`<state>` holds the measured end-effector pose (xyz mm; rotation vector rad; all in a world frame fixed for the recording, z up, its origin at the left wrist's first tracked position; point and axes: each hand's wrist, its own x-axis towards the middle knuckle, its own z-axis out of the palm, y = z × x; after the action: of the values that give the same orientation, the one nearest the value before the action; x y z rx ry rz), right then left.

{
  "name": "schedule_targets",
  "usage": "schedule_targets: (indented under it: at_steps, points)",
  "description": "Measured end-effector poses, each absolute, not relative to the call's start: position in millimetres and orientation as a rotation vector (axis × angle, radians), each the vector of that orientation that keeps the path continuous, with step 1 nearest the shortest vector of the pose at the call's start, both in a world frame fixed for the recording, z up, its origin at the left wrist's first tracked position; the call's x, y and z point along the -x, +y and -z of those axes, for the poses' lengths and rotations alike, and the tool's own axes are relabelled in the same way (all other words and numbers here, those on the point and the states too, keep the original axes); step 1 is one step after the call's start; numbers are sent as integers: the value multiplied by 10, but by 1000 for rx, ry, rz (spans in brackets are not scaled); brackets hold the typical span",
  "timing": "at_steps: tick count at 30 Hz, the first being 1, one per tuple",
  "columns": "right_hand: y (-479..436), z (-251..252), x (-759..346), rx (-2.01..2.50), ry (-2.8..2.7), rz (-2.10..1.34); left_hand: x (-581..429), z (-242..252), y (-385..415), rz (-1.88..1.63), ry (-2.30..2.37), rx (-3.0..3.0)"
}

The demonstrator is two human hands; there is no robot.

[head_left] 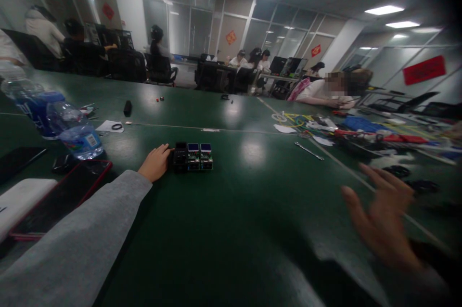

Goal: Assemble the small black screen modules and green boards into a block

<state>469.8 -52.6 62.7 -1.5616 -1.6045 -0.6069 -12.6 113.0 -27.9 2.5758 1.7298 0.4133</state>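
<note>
On the green table a row of small modules stands in front of me: black blocks [180,157] on the left, then two green circuit boards [199,158] with small dark screens on top. My left hand [156,162], in a grey sleeve, lies on the table at the row's left end. Its outstretched fingers touch the side of the black blocks without wrapping round them. To the right, my right hand [384,215] is raised over the table, smeared a little by motion. Its thumb and fingers are apart, and nothing is in it.
Plastic bottles [77,129], a red-edged phone [68,194] and a white box-like object [23,201] stand or lie at left. A wrench [309,151] lies right of the modules. Further right are tangled cables [306,121] and a blue bundle [366,126]. A person leans on the far edge.
</note>
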Motion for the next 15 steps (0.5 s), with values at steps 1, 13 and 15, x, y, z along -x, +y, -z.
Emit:
schedule_targets:
  at_steps: [1,13,15]
  points:
    - [-340,-623,-4435,1483,-1622,557,129,277,1128,-415,1724,-2573]
    - [626,90,-2536,1218,-2282,-126,128,294,1156,-436,1751,-2568]
    - [641,85,-2593,1219,-2199,-143,126,300,1163,-430,1757,-2562]
